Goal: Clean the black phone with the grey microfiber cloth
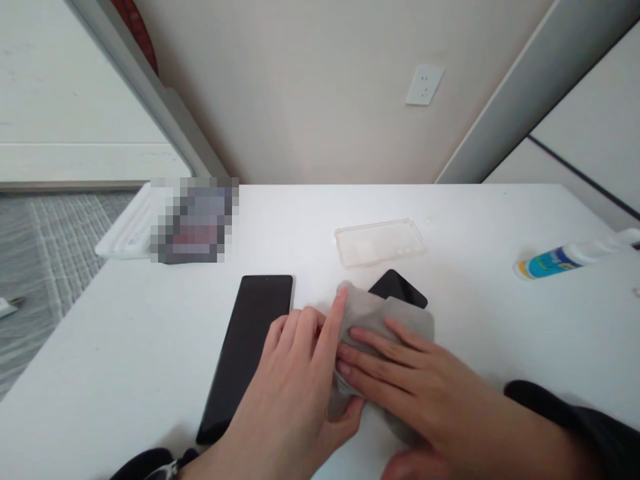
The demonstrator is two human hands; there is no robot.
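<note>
A grey cloth (410, 317) lies draped over a dark phone (397, 288), whose black far end shows beyond it. My right hand (420, 387) presses the cloth down with its fingers nearly flat; its thumb is tucked low near the frame's bottom edge. From the left, my left hand (300, 373) grips the covered phone's side, index finger along the cloth's edge and thumb below, the other fingers curled. Most of the phone is hidden by cloth and hands. A larger black-screened phone (250, 340) lies flat just left of my left hand, partly behind it.
Beyond the cloth, a clear phone case (380, 243) rests on the white table (125, 347). A white spray bottle with a blue label (555, 262) lies at the right. At the back left are a white packet (130, 227) and a blurred-out item (197, 223). A wall closes the far edge.
</note>
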